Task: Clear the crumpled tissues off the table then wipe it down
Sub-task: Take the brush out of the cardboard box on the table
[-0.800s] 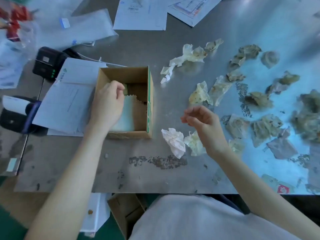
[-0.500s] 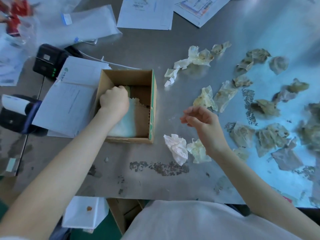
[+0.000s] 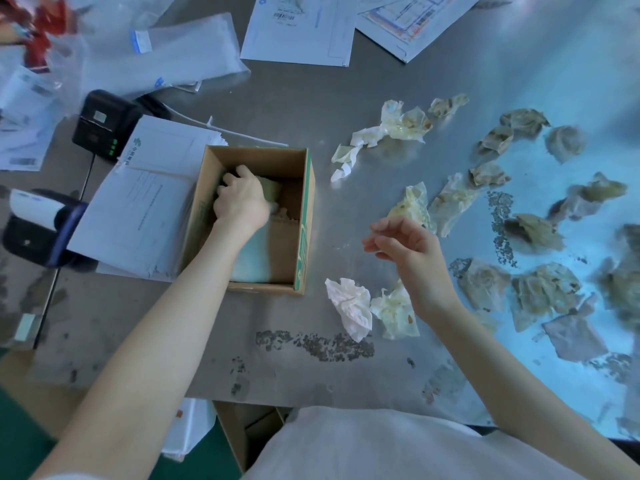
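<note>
While the left hand (image 3: 240,199) is down inside the open cardboard box (image 3: 304,223), its fingers are curled against something pale at the far end of the box, but I cannot tell if they really hold it. A light green cloth (image 3: 251,259) lies on the bottom of the box, partly under the wrist. The right hand (image 3: 407,245) hangs above the metal table (image 3: 207,341) to the right of the box, with fingers loosely bent and nothing between them. Just below this hand lie a white crumpled tissue (image 3: 349,306) and a stained tissue (image 3: 394,311), touching each other. Many more stained tissues (image 3: 540,289) are spread over the right part of the table, well apart from the box. Dark crumbs (image 3: 315,344) lie near the front edge. Left of the box there is a stack of papers (image 3: 145,206), touching its side.
</note>
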Available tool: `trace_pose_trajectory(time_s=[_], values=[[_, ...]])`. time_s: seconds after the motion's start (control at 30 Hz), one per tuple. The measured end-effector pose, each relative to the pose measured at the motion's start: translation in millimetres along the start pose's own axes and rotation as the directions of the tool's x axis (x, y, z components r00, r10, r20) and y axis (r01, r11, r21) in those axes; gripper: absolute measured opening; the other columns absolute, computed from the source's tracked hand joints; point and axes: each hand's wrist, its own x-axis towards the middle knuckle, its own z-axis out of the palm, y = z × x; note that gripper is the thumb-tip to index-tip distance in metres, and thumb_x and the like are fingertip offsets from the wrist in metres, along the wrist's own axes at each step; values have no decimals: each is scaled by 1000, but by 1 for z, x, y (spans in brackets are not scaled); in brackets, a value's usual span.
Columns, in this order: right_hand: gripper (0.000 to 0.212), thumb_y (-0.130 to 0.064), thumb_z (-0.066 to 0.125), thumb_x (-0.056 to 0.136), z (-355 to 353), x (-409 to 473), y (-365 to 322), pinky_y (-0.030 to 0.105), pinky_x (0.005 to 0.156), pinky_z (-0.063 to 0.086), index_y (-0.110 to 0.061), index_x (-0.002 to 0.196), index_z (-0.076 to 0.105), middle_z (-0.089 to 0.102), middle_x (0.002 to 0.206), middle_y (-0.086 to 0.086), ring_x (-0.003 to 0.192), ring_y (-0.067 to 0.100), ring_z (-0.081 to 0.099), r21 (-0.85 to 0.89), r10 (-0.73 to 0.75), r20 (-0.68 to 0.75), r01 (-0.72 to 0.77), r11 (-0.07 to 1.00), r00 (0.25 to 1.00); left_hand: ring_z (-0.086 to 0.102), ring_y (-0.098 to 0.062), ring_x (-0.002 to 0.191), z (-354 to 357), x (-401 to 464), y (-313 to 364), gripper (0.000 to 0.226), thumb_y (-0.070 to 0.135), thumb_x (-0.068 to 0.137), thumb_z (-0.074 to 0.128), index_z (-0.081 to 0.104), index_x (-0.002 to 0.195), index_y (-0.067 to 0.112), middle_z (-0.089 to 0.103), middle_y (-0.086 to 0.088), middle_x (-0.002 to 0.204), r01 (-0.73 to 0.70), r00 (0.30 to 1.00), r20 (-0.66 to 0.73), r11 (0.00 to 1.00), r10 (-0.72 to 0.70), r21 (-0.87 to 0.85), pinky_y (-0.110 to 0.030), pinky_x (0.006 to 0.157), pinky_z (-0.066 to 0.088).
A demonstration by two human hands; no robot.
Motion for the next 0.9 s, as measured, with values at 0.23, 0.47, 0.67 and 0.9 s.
trace_pose_trajectory(time_s=[0.23, 0.47, 0.67, 0.9], values=[[24, 5, 50, 88, -6, 1, -2, 20, 73, 49, -16, 88, 62, 70, 75, -5, 76, 12, 67, -17, 2, -1, -2, 1000, 1000, 58, -41, 105, -21, 0, -13, 19, 9, 87, 66, 60, 102, -2, 63, -24, 108, -133, 991, -11, 964, 134, -229, -46, 82, 49], [24, 6, 51, 88, -11, 4, -5, 15, 70, 49, -15, 87, 62, 70, 76, 0, 75, 13, 67, -2, -6, -3, 6, 1000, 1000, 62, -26, 91, -49, -37, -9, 45, 15, 82, 75, 49, 118, 19, 67, 4, 97, -435, 873, -420, 786, 248, -440, -38, 79, 50], [20, 7, 51, 88, -17, 4, -6, 17, 70, 48, -10, 91, 61, 69, 76, 0, 73, 13, 65, -9, -27, -3, 27, 1000, 1000, 58, -29, 85, -64, -53, 7, 31, 10, 82, 73, 52, 105, 8, 64, -12, 101, -646, 696, -545, 739, 467, -192, -36, 73, 45], [23, 8, 48, 89, -32, -5, -6, 20, 70, 47, -11, 89, 61, 68, 73, -1, 70, 12, 63, 14, -43, -63, 44, 999, 997, 54, -36, 83, -74, -53, 28, 14, 6, 85, 68, 58, 95, 4, 65, -14, 85, -796, 412, -375, 528, 831, 296, -43, 69, 39]])
